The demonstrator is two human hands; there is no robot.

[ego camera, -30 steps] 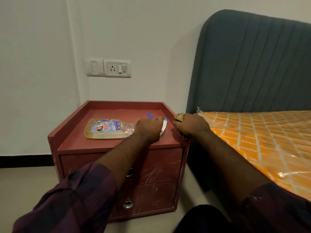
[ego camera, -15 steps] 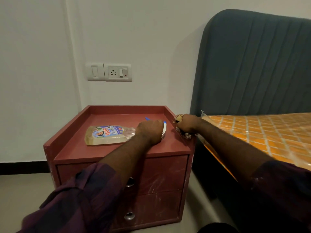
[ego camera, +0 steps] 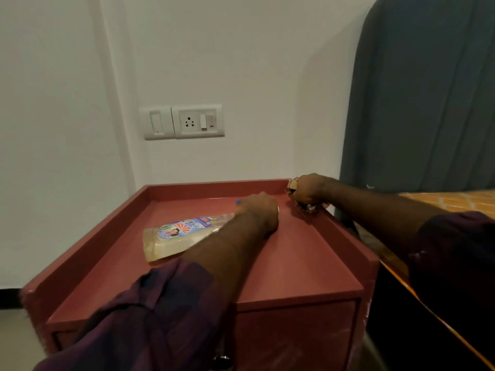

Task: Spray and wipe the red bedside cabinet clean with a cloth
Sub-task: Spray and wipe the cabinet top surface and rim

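The cloth (ego camera: 310,208) is soft and limp. It probably bunches to fit any hold and presses well into a corner, so a full fist round the wad suits it best. The right grip (ego camera: 308,191) has it that way, clenched on the cloth with only patterned scraps showing, and it pushes the cloth against the raised rim at the back right corner of the red cabinet (ego camera: 308,266).

The spray bottle (ego camera: 176,236) lies on its side in the middle of the cabinet top, with its base towards the left edge and its head towards the back right. It looks like thin, smooth plastic holding pale liquid, so it is likely light and a little slippery, and it could roll. The narrow neck under the trigger is the sure place to take it. The left grip (ego camera: 258,211) is there, its fingers curled down over the spray head. A blue tip pokes out beyond the knuckles. How tightly the fingers close underneath is hidden.
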